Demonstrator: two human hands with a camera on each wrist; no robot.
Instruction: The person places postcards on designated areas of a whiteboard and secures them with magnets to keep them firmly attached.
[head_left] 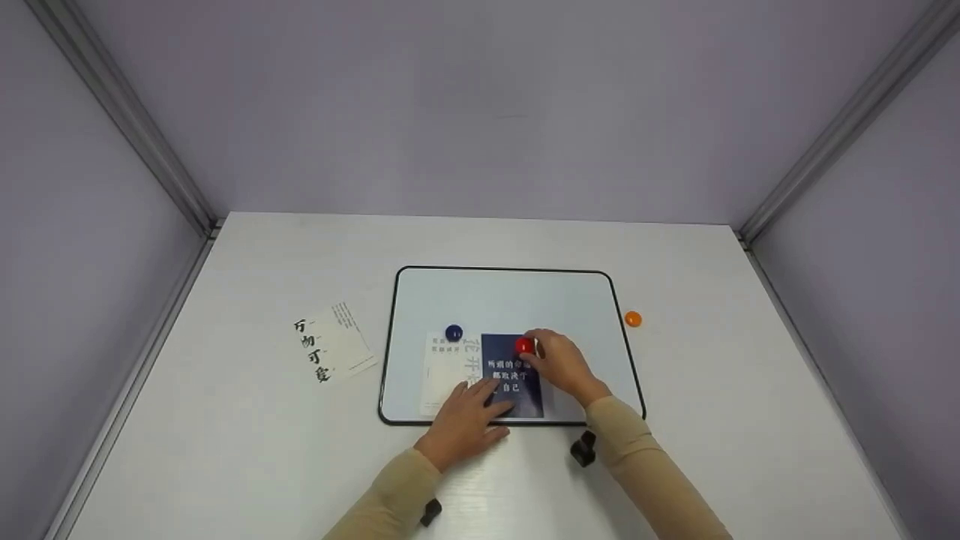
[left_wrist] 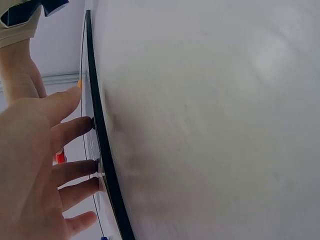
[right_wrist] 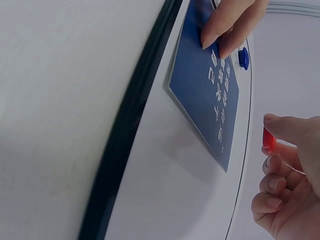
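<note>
1. Head view: the right hand [head_left: 562,366] pinches a red disc [head_left: 523,346] between thumb and forefinger; the right wrist view shows its remaining fingers curled in.
2. The red disc is over the upper right part of a dark blue card [head_left: 517,381] printed with white characters; from the right wrist, it appears raised and apart from that card.
3. The left hand [head_left: 465,418] has its fingers spread and fairly straight, gripping nothing, some fingertips resting on the lower part of the dark blue card and one over the white card [head_left: 440,379] just beside it. Its thumb lies past the near edge of the board.
4. A blue disc [head_left: 454,333] sits at the top edge of the white card.
5. Both cards lie on the near half of a whiteboard [head_left: 525,300] with a black rim and rounded corners.
6. Outside the rim, an orange disc [head_left: 633,319] lies near the right side, and a tilted loose card [head_left: 341,345] with black characters lies to the left.
7. Everything rests on a white table [head_left: 225,450], with pale purplish walls [head_left: 480,112] around it.
8. Beige sleeves [head_left: 637,450] cover both forearms.
</note>
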